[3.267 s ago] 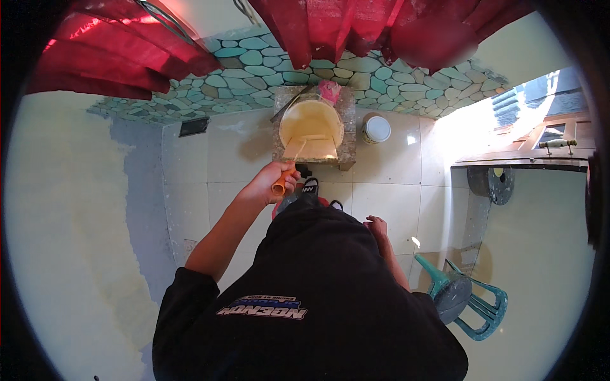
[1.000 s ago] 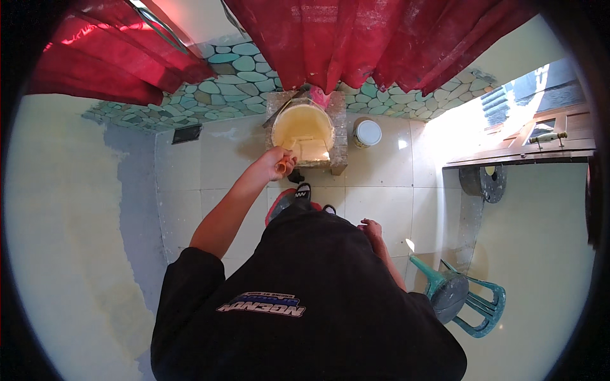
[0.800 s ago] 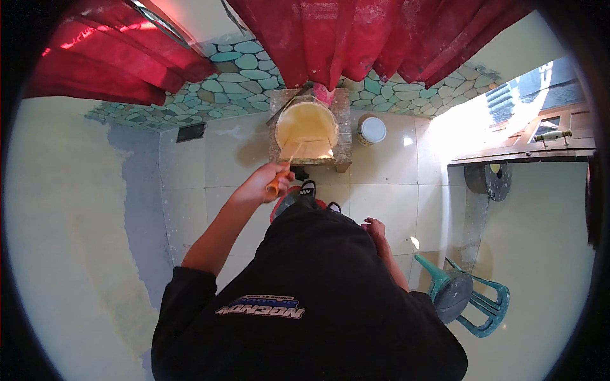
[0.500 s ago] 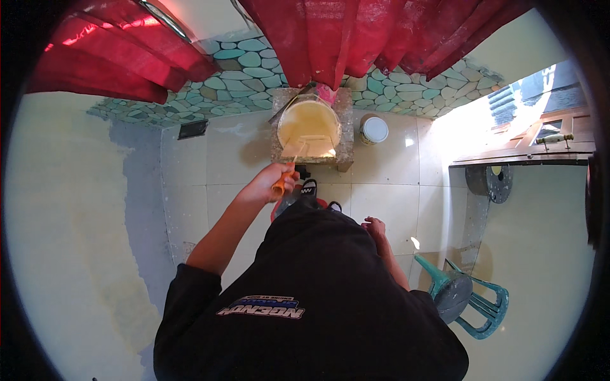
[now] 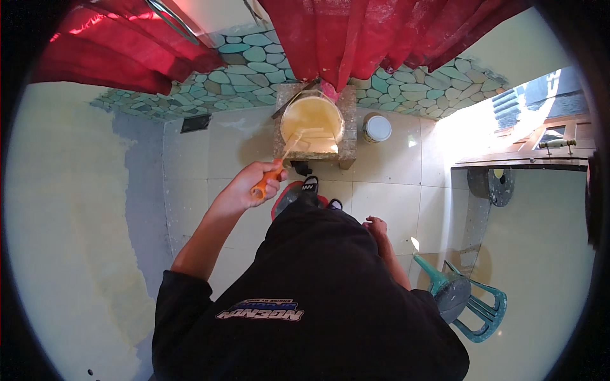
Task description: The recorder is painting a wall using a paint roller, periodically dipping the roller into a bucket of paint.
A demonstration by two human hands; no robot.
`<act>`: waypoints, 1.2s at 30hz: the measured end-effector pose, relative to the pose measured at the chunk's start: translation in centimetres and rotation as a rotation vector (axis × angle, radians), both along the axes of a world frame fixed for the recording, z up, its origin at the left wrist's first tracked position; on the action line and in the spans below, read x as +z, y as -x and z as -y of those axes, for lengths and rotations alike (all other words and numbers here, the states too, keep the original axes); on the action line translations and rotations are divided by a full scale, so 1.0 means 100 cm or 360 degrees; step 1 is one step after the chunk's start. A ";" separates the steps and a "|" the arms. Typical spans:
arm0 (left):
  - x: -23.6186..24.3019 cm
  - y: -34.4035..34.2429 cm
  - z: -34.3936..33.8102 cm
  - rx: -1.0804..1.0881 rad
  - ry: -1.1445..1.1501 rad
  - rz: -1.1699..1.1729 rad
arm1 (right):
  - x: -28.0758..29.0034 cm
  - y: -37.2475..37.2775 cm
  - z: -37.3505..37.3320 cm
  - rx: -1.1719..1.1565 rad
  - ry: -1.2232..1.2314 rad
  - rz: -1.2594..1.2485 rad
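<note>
My left hand (image 5: 259, 179) is closed round the orange handle (image 5: 259, 188) of a paint roller. The roller (image 5: 303, 132) rests at a board in the cream paint bucket (image 5: 311, 111), on a speckled wooden stool (image 5: 348, 146). My right hand (image 5: 373, 226) hangs by my hip with its fingers curled; what is in it, if anything, is hidden. A pink item (image 5: 328, 91) and a long dark tool (image 5: 278, 113) lie behind and beside the bucket.
A white lidded tub (image 5: 379, 129) stands right of the stool. Red curtains (image 5: 318, 32) hang over pebble-patterned tiles (image 5: 432, 92). Right are a wooden door (image 5: 515, 159), a dark round object (image 5: 492, 187) and a green plastic chair (image 5: 480, 317). A red-rimmed grey object (image 5: 283, 200) lies by my feet.
My left hand and the roller handle have moved left and slightly back toward me since half a second ago, tilting the handle. My right hand has hardly moved.
</note>
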State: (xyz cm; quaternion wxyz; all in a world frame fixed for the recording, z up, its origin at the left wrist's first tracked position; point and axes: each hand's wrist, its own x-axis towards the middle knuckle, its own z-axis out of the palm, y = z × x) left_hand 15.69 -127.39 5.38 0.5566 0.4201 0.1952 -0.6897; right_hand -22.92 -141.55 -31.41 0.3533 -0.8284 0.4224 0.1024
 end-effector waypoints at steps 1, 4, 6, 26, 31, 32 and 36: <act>0.012 0.002 0.002 -0.0067 0.0022 -0.0052 | -0.038 0.022 0.003 -0.0372 -0.0327 0.0071; 0.049 0.018 -0.009 -0.0128 -0.0014 -0.0008 | -0.069 0.030 0.000 -0.0750 -0.0703 0.0213; 0.055 0.024 -0.017 -0.0148 -0.0071 0.0049 | -0.064 0.027 0.001 -0.0782 -0.0730 0.0238; -0.089 -0.040 0.066 -0.0399 -0.0197 -0.0078 | 0.046 -0.018 -0.003 -0.1893 -0.1491 0.0548; -0.117 -0.057 0.082 -0.0361 -0.0250 -0.0217 | 0.037 -0.017 -0.001 -0.1824 -0.1447 0.0615; -0.116 -0.057 0.083 -0.0363 -0.0250 -0.0214 | 0.036 -0.017 -0.001 -0.1858 -0.1491 0.0607; -0.116 -0.061 0.083 -0.0328 -0.0211 -0.0226 | 0.024 -0.013 0.003 -0.1791 -0.1459 0.0577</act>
